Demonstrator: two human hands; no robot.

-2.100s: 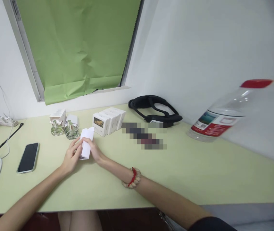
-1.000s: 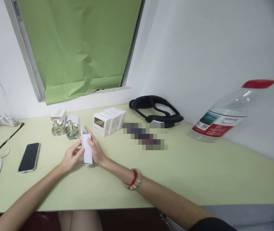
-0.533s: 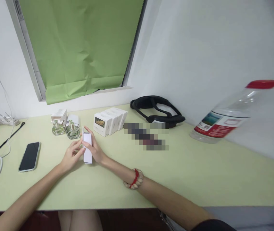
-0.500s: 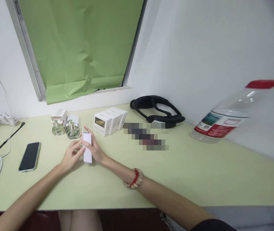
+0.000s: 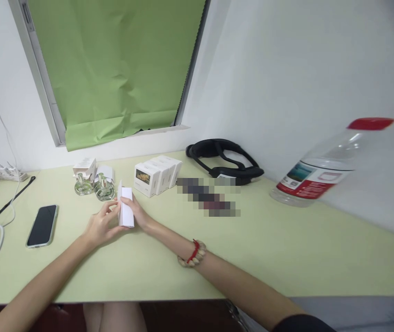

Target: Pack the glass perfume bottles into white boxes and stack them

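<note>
- Box (image 5: pixel 127 212): sitting between both hands at the near-left of the tabletop (image 5: pixel 252 263), just in front of the glass bottles; whether it's touching the tabletop, can't tell.
- Looks: narrow, plain white, crisp-edged. One slim blank face is facing up, long side pointing away from the person and leaning slightly left at the far end. A thin white flap is standing up along its left edge, poking past the far end.
- Left hand (image 5: pixel 102 226): half curled, thumb and fingers parted; fingertips are pressing the box's left side, thumb is reaching to its near end.
- Right hand (image 5: pixel 138 213): closing around the right side, thumb lying across the upper face; its other fingers are mostly hiding behind the box.
- Two glass bottles (image 5: pixel 104 190) are standing just beyond, with opened cartons (image 5: pixel 86 167) sitting behind them.
- White cartons (image 5: pixel 147 180) are standing in a row beyond the right hand.
- Phone (image 5: pixel 42 226) is lying flat, left of the left hand.
</note>
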